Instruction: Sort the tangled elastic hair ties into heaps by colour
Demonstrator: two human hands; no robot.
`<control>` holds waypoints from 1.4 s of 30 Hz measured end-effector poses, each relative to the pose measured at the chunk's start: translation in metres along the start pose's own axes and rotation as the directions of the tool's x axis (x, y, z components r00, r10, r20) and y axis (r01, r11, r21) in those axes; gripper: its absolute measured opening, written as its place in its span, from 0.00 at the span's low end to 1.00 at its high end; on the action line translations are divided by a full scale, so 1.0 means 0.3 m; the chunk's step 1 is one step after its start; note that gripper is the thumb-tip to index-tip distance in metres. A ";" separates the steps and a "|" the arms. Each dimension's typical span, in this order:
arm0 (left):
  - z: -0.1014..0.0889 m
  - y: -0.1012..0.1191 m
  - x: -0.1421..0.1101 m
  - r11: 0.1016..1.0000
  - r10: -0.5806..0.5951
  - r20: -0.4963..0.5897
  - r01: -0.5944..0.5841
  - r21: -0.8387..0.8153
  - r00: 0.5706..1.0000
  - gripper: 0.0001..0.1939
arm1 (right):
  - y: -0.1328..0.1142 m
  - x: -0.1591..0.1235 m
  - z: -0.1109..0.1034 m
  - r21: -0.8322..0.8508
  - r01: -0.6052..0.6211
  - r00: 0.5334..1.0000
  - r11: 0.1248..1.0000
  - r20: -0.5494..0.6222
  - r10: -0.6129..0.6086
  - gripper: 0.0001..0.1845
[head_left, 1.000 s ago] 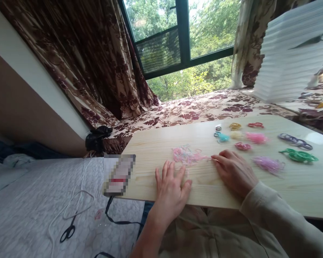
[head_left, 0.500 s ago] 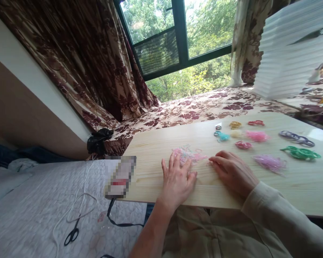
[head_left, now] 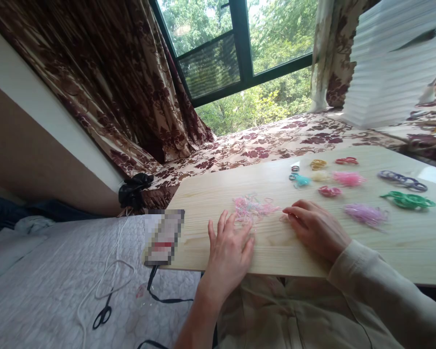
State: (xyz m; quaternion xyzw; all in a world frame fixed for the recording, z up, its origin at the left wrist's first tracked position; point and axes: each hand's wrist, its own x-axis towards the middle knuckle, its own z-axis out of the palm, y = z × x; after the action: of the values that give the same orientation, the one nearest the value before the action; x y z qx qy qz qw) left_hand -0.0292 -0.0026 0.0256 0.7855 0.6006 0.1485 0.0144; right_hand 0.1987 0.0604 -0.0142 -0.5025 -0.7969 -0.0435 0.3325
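A loose pile of thin pink and pale-coloured elastic bands [head_left: 252, 206] lies on the wooden board. My left hand [head_left: 229, 249] rests at the pile's near left edge, fingers spread, with nothing in it. To the right of the pile is my right hand [head_left: 314, 230], its fingers bent and pressed together at the tips. A bit of pink shows beneath those fingertips; whether they hold it is hidden. Sorted bunches lie beyond and right of this hand: purple bands [head_left: 366, 214], pink bands [head_left: 349, 179], turquoise bands [head_left: 301, 180] and cream bands [head_left: 319, 176].
Further right on the board [head_left: 203, 194] are green loops [head_left: 409, 199], dark violet loops [head_left: 403, 180], red loops [head_left: 346, 161] and yellow loops [head_left: 318, 164]. A blurred-out flat object [head_left: 164, 238] sits at its left edge. Scissors [head_left: 102, 316] and a white cable lie on the bed.
My left hand has drawn back from the pile, toward me and to the left, uncovering more of the bands. My right hand has stayed nearly in place.
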 end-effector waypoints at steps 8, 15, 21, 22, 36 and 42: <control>0.000 0.002 -0.003 0.999 0.023 0.001 -0.023 -0.046 1.000 0.14 | -0.003 0.001 -0.008 -0.014 -0.030 0.998 0.999 -0.050 0.029 0.16; 0.020 -0.004 0.022 0.993 -0.046 -0.122 0.032 -0.113 0.991 0.04 | 0.013 0.000 -0.013 -0.061 -0.136 0.988 0.989 -0.078 0.131 0.14; 0.042 0.015 0.067 0.994 -0.053 -0.114 0.041 -0.106 0.992 0.05 | -0.006 0.001 -0.018 0.009 -0.107 0.992 0.994 -0.065 0.107 0.15; 0.043 0.016 0.072 0.994 -0.051 -0.110 0.040 -0.099 0.993 0.05 | -0.011 0.002 -0.019 0.035 -0.087 0.994 0.996 -0.057 0.089 0.15; 0.054 0.034 0.109 0.983 0.060 -0.122 -0.080 -0.168 0.991 0.08 | -0.042 0.002 -0.026 0.206 0.096 0.995 0.974 -0.023 -0.094 0.12; 0.058 0.057 0.112 0.942 0.093 -0.136 -0.131 -0.308 0.986 0.09 | -0.048 0.000 -0.024 0.249 0.125 0.991 0.960 0.012 -0.132 0.08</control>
State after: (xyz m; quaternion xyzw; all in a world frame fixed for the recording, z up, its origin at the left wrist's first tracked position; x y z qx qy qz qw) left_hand -0.0008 0.0273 0.0198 0.7958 0.5230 0.2899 0.0957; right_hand 0.1904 0.0504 -0.0049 -0.4048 -0.8317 0.0417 0.3777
